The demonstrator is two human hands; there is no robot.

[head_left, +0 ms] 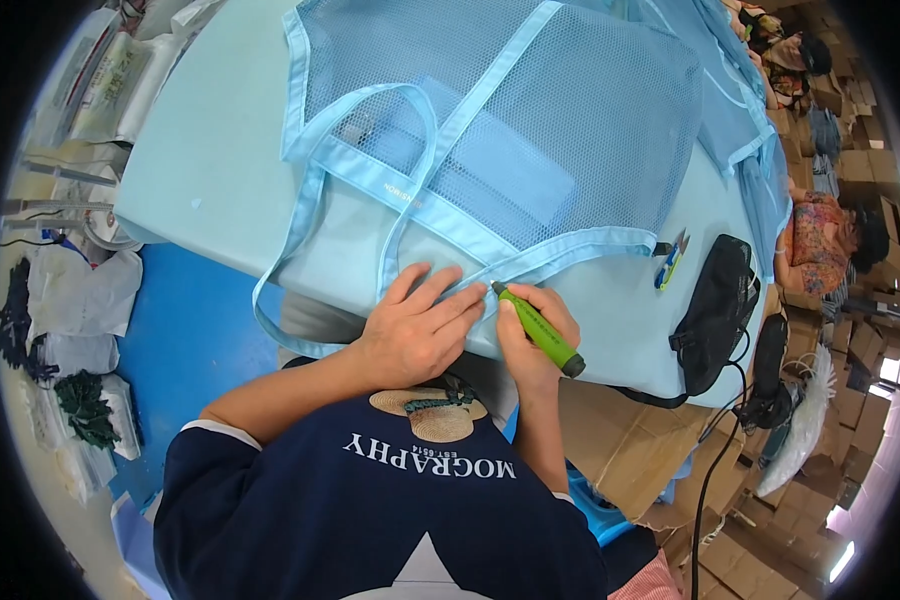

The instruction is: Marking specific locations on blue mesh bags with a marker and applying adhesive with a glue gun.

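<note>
A light-blue mesh tote bag [610, 90] lies on the table, with its solid trim and strap handles toward me. My left hand [420, 328] rests on the bag's strap near the table's front edge, its fingers stretched out and pressing down. In my right hand [535, 325] is a thick green pen-shaped tool [545, 333] with a dark butt end. Its narrow dark tip meets the blue trim beside my left fingertips. A folded blue piece [505, 165] shows through the mesh. One strap handle [260, 300] hangs over the edge at the left.
The table [200, 190] has a pale covering. Small snips [670, 262] with blue and green handles lie right of the bag, near a black pouch [718, 310] and a cable. More blue mesh hangs at the far right. People and cardboard boxes [620, 440] are beyond.
</note>
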